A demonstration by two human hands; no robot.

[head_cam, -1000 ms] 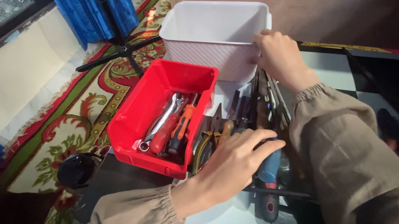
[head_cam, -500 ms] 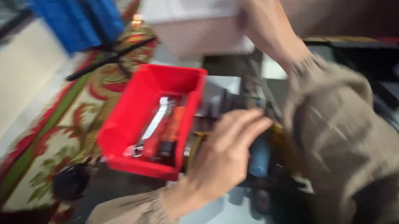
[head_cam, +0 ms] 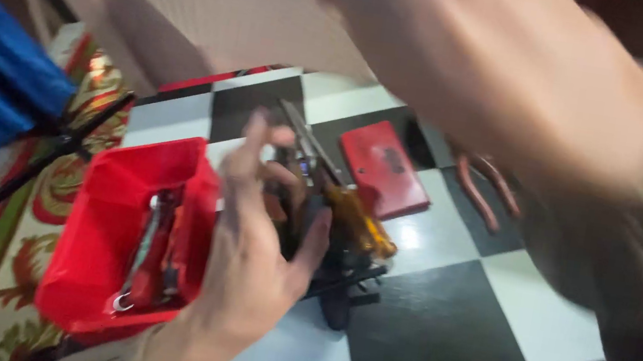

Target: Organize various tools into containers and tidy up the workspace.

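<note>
left hand open, released, over tool pile | right hand blurred, grip unclear, now lifted to 12 o'clock | red bin at 9 o'clock, unmoved

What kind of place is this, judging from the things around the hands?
Probably a room in a home used for sorting tools: a red bin holds a wrench and screwdrivers, more hand tools lie on a black-and-white checkered floor, and a patterned carpet lies alongside.

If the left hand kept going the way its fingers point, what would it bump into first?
Probably the pile of tools: the left hand points up and away over it, fingers spread. The picture is blurred, so depth is uncertain.
</note>
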